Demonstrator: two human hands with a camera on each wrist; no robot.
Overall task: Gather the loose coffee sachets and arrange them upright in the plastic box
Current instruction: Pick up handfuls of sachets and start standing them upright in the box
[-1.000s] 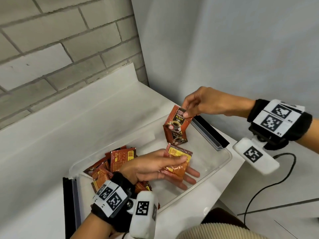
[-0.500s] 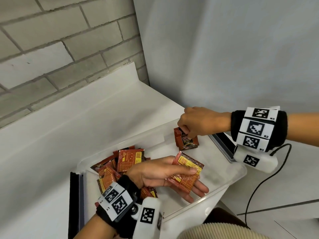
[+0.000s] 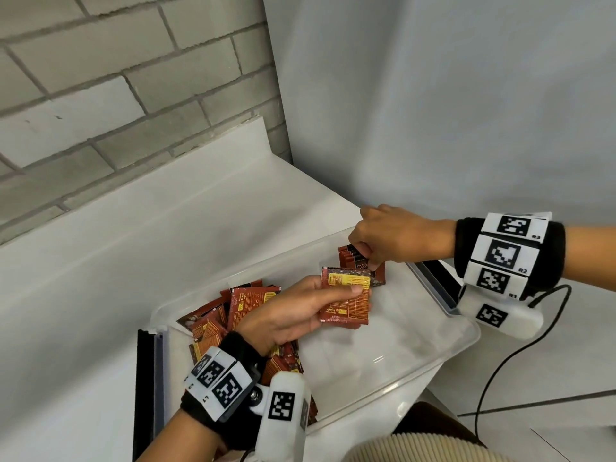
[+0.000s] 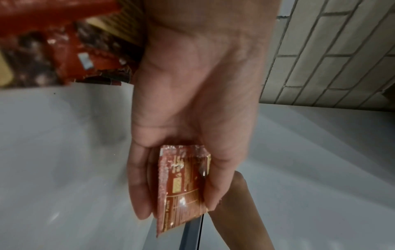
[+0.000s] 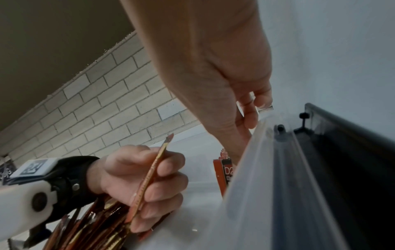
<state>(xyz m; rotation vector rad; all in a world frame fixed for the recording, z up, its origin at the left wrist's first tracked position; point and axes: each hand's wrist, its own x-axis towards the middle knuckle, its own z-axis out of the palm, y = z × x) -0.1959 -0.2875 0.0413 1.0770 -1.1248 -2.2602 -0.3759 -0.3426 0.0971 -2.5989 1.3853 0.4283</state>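
In the clear rectangular plastic box [image 3: 446, 348], a loose heap of red foil coffee sachets [image 3: 213, 321] lies at its left end. Mid-box, the left hand [image 3: 293, 311] pinches one yellow-labelled red sachet [image 3: 346, 301]. At the right end, the right hand [image 3: 393, 241] pinches a few upright red sachets [image 3: 356, 261]; released unsupported, they probably topple.

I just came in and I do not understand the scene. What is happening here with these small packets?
A person is sorting coffee sachets inside a clear plastic box on a white counter. The right hand holds a few sachets upright at the far right end of the box. The left hand pinches one more sachet between thumb and fingers, just beside them, ready to add. A loose pile of sachets lies at the box's left end, not yet arranged.
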